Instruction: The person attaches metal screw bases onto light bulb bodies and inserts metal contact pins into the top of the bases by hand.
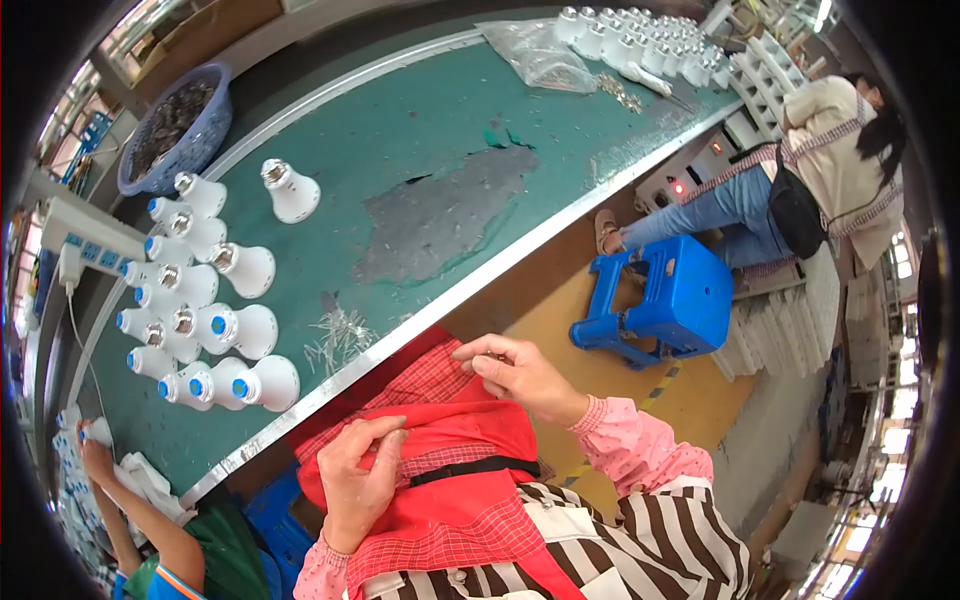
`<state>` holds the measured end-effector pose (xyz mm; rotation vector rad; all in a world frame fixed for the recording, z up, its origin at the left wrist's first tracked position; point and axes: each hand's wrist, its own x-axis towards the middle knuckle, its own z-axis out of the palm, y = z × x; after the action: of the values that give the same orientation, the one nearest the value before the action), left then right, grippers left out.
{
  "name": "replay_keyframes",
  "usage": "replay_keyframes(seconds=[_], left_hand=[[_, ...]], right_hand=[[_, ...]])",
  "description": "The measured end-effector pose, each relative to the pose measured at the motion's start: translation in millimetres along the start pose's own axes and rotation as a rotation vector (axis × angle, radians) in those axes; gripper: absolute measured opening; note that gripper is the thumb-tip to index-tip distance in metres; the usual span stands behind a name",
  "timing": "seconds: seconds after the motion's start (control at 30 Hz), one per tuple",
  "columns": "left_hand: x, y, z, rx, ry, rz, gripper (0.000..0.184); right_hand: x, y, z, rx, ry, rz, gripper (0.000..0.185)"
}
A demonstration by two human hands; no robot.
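Note:
My left hand (358,478) is over the red apron (480,428) on my lap, thumb and forefinger drawn together. My right hand (522,378) hovers above the apron's far side with its fingers curled and thumb close to them; whatever either hand may hold is too small to make out. On the green table (310,240) to the left stand several white bulb housings (245,270) with metal screw caps, some topped by blue pieces (240,388). A small heap of thin metal pins (340,340) lies by the table edge nearest my hands.
A blue basket (215,125) of small dark parts stands beyond the bulbs. More bulbs (630,45), a plastic bag (540,55) and loose pieces are at the far end. A blue stool (690,300) and a person (830,160) are at right; another person's arm (150,520) is at lower left.

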<state>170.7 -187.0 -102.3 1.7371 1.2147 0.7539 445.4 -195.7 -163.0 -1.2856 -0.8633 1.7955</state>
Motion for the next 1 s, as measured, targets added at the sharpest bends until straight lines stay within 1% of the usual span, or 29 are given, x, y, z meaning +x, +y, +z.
replay_keyframes(seconds=[0.03,0.13,0.17,0.27,0.3,0.4,0.43,0.47,0.53,0.63,0.67,0.73,0.83,0.93,1.0], left_hand=[[-4,-5,0,-0.008,0.027,-0.01,0.016],[-16,-19,-2,0.014,0.085,0.003,0.015],[-18,-23,-3,0.028,0.095,0.018,0.015],[-25,-30,-7,0.078,0.12,0.044,0.016],[-27,-34,-8,0.078,0.126,0.046,0.016],[-34,-44,-10,0.076,0.153,0.058,0.013],[-33,-47,-11,0.082,0.167,0.064,0.012],[-35,-51,-13,0.095,0.195,0.056,0.011],[-37,-58,-14,0.1,0.234,0.082,0.012],[-38,-62,-16,0.067,0.236,0.09,0.013],[-39,-64,-16,0.062,0.253,0.085,0.013],[-41,-70,-17,0.054,0.279,0.078,0.013],[-46,-75,-22,0.029,0.339,0.07,0.013],[-50,-79,-30,0.031,0.369,0.054,0.013],[-51,-83,-34,0.018,0.41,0.064,0.013]], right_hand=[[1,-2,7,-0.245,0.005,-0.151,0.042],[-9,-31,35,-0.089,-0.084,-0.139,0.039],[-7,-36,43,-0.11,-0.137,-0.207,0.042],[4,-46,55,-0.182,-0.283,-0.227,0.047],[8,-48,61,-0.241,-0.277,-0.272,0.047],[9,-57,81,-0.131,-0.226,-0.139,0.038],[11,-61,88,-0.161,-0.172,-0.148,0.03],[15,-70,92,-0.272,-0.152,-0.121,0.03],[23,-84,103,-0.412,-0.156,-0.258,0.028],[48,-99,121,-0.48,-0.147,-0.456,0.027],[54,-106,130,-0.604,-0.141,-0.533,0.033],[71,-110,145,-0.876,-0.172,-0.794,0.04],[85,-116,176,-0.997,-0.284,-0.995,0.045],[94,-119,199,-1.101,-0.323,-1.059,0.043],[101,-116,206,-1.146,-0.334,-1.015,0.044]])
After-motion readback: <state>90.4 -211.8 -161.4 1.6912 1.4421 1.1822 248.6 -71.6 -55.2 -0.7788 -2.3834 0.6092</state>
